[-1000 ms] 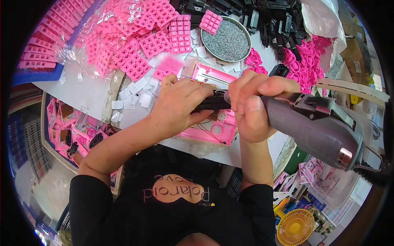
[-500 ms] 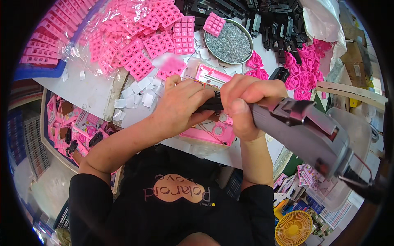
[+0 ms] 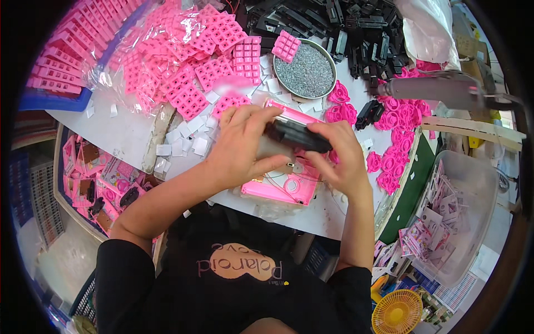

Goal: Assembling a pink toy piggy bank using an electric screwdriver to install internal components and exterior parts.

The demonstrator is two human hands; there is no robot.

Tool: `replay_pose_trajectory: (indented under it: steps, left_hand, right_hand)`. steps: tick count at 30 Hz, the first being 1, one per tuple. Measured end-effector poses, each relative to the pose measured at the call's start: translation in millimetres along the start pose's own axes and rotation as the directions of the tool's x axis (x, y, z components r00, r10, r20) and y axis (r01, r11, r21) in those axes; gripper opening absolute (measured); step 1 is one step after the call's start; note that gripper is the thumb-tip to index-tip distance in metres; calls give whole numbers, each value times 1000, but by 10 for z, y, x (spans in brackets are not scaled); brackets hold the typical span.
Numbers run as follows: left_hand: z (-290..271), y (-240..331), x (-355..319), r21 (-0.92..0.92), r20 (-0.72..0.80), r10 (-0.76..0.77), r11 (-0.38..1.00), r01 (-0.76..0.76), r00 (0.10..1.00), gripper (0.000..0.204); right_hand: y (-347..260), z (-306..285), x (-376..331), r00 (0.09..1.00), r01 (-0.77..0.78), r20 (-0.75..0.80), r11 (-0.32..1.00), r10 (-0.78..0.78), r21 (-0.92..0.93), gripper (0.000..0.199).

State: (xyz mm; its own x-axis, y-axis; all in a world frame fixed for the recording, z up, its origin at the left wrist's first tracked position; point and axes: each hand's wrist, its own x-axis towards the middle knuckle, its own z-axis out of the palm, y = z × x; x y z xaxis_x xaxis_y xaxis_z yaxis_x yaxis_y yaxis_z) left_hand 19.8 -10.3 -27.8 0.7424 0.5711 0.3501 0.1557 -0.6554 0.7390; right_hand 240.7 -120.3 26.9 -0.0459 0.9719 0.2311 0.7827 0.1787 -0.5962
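Note:
Between my two hands is a black plastic part, slightly blurred and held over an open pink plastic case. My left hand grips its left end, fingers on the far side and thumb on the near side. At its right end, my right hand pinches it with thumb and fingers. Thin wires and a round ring show in the near part of the case; the hands and the black part cover its middle. A grey electric screwdriver hangs at the upper right, apart from both hands.
A round tin of small screws stands beyond the case, a pink keypad on its rim. Pink keypads pile up at far left, black parts at far right. Pink rings and white paper squares lie around.
My right hand has let go of the electric screwdriver, which now hangs farther away at the upper right. That hand now holds the right end of the black part, which is lifted and tilted.

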Motion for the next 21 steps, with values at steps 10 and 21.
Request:
replay_pose_trajectory:
  steps: [10,21]
  left_hand:
    - [-5,103,-36,179,62,42,982,-53,997,72]
    - [41,237,55,303,100,25,952,-54,995,68]
  right_hand:
    - [64,-105,299,815,-544,221,839,536,-27,39]
    - [29,90,78,999,11,-48,951,-27,-308,43]
